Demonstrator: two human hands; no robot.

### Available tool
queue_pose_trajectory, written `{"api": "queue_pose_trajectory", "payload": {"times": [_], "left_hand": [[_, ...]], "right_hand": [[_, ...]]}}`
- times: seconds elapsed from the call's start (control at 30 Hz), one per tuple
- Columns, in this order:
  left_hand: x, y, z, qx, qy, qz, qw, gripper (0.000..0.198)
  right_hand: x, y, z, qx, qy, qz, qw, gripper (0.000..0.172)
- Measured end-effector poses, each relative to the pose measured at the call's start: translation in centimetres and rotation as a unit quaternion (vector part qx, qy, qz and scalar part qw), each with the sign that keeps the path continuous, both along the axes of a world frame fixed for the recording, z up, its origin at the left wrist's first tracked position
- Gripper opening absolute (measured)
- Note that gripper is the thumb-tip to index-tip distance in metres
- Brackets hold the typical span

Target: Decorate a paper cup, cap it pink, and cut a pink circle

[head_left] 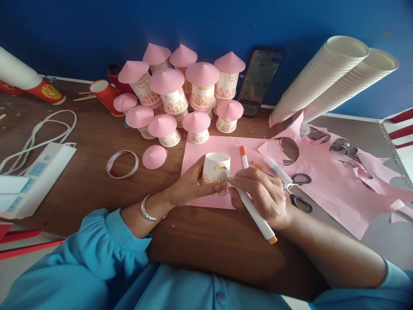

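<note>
My left hand [193,183] is closed around a small white paper cup [217,161], which stands upright over a pink paper sheet [196,150]. Yellow-brown and reddish drawn marks cover part of the cup's side. In my right hand [263,193] is a white marker [258,217] with an orange end, its tip at the cup's right side. Beyond my right hand lie a second marker with an orange-red cap [243,151], a small orange-brown cap [257,164], a glue stick [278,170] and scissors [301,191] with dark handles.
Several decorated cups with pink cone roofs [167,82] stand at the back. A phone [260,82] leans on the blue wall, beside tall paper cup stacks [319,77]. Pink paper scraps [338,193] spread right. At left are a tape-like ring [122,175], a pink cone [154,157] and a power strip [41,176].
</note>
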State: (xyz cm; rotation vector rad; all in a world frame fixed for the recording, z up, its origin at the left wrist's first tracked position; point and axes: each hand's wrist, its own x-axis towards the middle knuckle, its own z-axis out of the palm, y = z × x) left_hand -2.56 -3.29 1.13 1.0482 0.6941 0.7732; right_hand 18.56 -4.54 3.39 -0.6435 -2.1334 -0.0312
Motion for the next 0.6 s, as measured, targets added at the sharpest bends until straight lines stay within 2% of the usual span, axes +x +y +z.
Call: {"api": "queue_pose_trajectory", "payload": {"times": [0.6], "left_hand": [[-0.09, -0.11, -0.09, 0.006, 0.025, 0.012, 1.0, 0.06]], "right_hand": [[0.19, 0.13, 0.09, -0.006, -0.008, -0.016, 1.0, 0.027]]}}
